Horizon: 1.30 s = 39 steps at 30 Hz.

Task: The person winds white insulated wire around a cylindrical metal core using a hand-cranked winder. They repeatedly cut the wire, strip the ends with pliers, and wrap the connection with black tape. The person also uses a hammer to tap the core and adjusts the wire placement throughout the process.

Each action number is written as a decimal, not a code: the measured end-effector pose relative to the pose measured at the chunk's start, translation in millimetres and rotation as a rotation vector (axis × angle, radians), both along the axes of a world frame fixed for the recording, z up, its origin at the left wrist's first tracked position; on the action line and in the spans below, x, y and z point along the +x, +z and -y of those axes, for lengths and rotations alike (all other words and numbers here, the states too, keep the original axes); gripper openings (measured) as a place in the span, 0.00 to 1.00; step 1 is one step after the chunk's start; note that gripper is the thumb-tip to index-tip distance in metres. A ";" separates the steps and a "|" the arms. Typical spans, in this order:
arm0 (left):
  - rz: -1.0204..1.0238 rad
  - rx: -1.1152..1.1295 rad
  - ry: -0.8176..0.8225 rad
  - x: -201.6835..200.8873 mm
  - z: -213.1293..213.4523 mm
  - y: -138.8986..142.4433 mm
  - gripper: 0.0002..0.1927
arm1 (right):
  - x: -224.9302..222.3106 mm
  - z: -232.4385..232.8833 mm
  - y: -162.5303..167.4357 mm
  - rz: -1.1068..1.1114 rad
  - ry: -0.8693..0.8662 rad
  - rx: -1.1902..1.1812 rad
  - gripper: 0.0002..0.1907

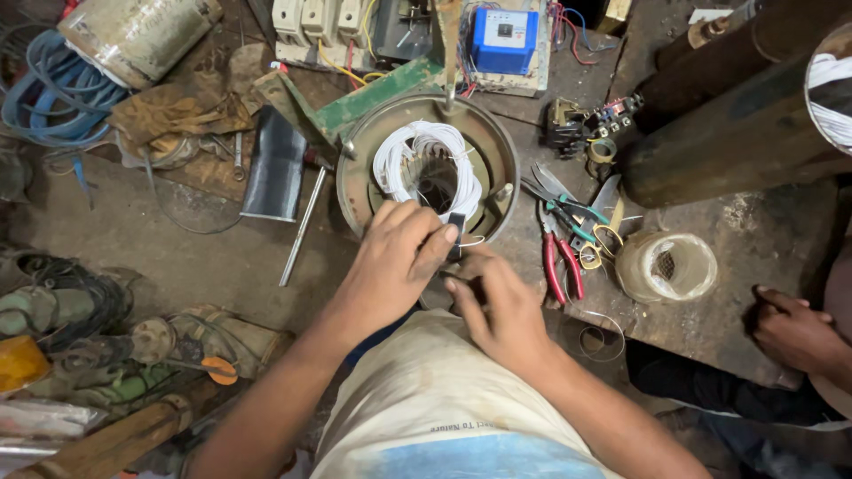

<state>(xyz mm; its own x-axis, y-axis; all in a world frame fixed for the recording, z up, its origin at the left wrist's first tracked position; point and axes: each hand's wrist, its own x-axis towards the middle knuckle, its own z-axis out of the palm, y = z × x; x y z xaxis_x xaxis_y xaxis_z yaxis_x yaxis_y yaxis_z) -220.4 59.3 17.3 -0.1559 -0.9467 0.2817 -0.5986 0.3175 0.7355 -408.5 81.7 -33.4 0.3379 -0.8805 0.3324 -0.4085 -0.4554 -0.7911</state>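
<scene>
A round metal housing (501,146) sits on the bench with a coil of white wire (395,160) wound inside it. My left hand (390,262) is at the housing's near rim, thumb and fingers pinching a small dark flat piece (456,223) against the coil. My right hand (506,306) is just below it, fingers curled, touching the left hand; what it holds is hidden.
Red-handled pliers (561,266), scissors (555,191) and a roll of clear tape (667,266) lie to the right. A blue box (502,40) stands behind the housing. Another person's hand (794,333) rests at the right edge. Rusty cylinders (737,133) fill the upper right.
</scene>
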 end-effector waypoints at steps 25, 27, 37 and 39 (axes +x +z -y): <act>0.103 -0.024 0.005 -6.3 -3.0 1.3 0.10 | -2.2 -1.6 -4.4 0.092 0.004 0.464 0.20; 0.172 -0.108 -0.007 -5.2 -6.7 7.7 0.10 | -1.7 3.1 -7.3 0.134 0.000 0.233 0.12; -0.024 -0.072 -0.050 0.2 -2.5 10.6 0.11 | -35.1 29.4 -6.1 1.529 0.286 1.279 0.12; 0.008 -0.006 -0.025 0.6 -2.7 12.6 0.10 | -30.5 29.4 -3.0 1.288 0.207 1.194 0.15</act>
<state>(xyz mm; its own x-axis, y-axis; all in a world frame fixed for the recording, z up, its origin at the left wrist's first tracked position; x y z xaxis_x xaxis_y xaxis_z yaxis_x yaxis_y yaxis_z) -219.8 62.0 29.9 -0.1820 -0.9408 0.2858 -0.5966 0.3367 0.7285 -439.0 52.3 -36.4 0.5308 -0.7999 -0.2801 0.6676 0.5982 -0.4433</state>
